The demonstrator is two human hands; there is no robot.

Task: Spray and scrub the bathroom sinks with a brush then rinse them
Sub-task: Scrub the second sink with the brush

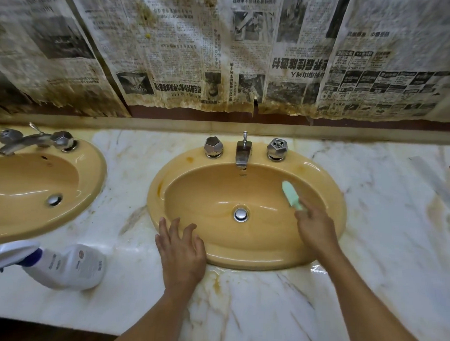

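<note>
Nearest to me, both bare forearms reach in over the white marbled worktop (384,242), which carries brownish stains along the front of the sink. Off to the near left, a white spray bottle (72,267) lies on its side on the worktop, its trigger head pointing left. It is well apart from both hands.

The left hand (181,250) lies palm down with its fingers spread, resting across the near left rim of the mustard-yellow sink (172,173), and holds nothing. The right hand (316,229) reaches over the sink's near right rim into the basin, its fingers curled round the handle of a pale green brush (290,194). The brush head points up and away from the hand, against the right inner wall of the basin, to the right of the chrome drain (241,214).

Behind the basin, a chrome tap spout (243,153) stands between two faceted knobs (213,147) on the back rim. Further left, a second sink (93,173) of the same colour is set into the worktop, with its own tap.

On the wall behind, stained sheets of newspaper (172,53) hang down almost to the ledge.
</note>
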